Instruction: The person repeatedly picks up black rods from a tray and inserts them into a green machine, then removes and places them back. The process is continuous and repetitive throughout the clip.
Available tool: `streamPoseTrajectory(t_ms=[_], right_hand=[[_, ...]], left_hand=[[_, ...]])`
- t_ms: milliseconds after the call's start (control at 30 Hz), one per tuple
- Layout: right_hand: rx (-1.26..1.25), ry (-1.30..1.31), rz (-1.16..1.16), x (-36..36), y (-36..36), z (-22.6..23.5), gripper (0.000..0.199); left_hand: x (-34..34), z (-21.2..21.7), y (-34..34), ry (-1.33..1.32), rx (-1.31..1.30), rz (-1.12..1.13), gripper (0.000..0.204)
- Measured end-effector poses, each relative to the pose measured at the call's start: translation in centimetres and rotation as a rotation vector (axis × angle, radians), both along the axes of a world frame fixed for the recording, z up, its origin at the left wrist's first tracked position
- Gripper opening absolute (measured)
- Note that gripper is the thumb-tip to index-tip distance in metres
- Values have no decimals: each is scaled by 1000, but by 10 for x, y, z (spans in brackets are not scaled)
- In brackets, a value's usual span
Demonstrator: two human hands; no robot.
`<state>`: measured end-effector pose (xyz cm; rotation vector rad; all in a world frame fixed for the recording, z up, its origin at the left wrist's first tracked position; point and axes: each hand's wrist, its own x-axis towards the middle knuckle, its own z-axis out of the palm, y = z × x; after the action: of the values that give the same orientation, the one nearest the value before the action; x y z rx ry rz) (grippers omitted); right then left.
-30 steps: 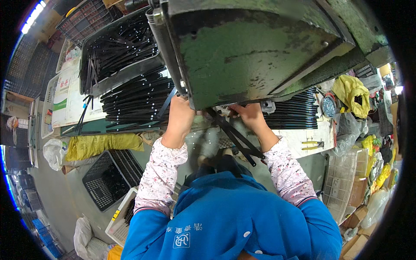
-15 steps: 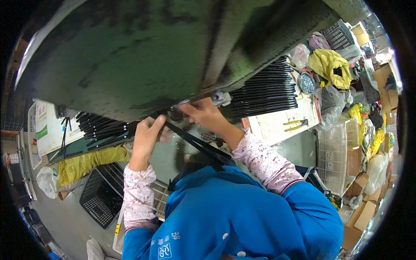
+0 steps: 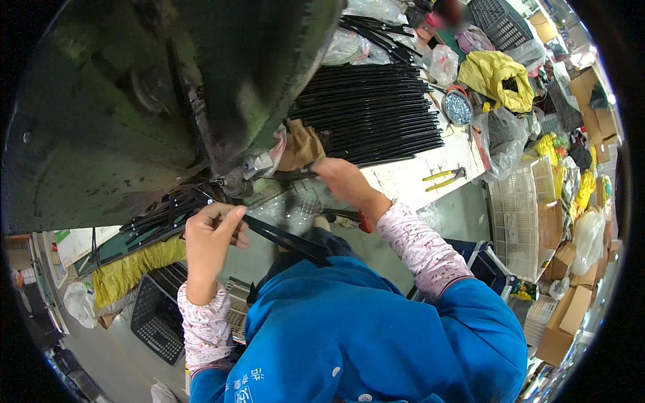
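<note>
My left hand [image 3: 215, 227] pinches a pair of long black strips [image 3: 285, 240] between thumb and fingers. They slope down from it toward my lap. Just above that hand is a metal fitting [image 3: 234, 186] on the underside of a large dark green machine [image 3: 87, 134]. To the right, my right hand [image 3: 346, 183] hangs before the worktable's near edge, its fingers smeared by motion; whether it holds anything cannot be made out. Beyond it lie a brown crumpled cloth or glove [image 3: 300, 144] and a wide row of black rods [image 3: 376, 111].
On the white tabletop [image 3: 463, 151] lie yellow-handled pliers [image 3: 443, 178] and a round bowl of small metal parts [image 3: 457, 107]. More black strips [image 3: 161, 211] lie at left. A black crate [image 3: 158, 316] stands on the floor at left, a white crate [image 3: 521, 221] at right.
My right hand has moved away from the machine to the right, and my left hand has dropped slightly left, still pinching the strips. The view has shifted, showing more of the rods.
</note>
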<state>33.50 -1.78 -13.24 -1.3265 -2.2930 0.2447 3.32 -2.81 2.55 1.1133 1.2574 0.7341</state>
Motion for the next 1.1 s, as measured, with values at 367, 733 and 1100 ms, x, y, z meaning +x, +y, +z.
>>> streamPoseTrajectory(t_ms=[367, 733, 1100], right_hand=[[330, 176, 157, -87, 14, 111, 25], [261, 192, -21, -115, 21, 121, 21], [261, -34, -46, -132, 24, 131, 21]], left_hand=[[-30, -21, 4, -158, 267, 531, 23], [-29, -30, -14, -12, -162, -176, 29], [33, -79, -19, -507, -175, -118, 28]])
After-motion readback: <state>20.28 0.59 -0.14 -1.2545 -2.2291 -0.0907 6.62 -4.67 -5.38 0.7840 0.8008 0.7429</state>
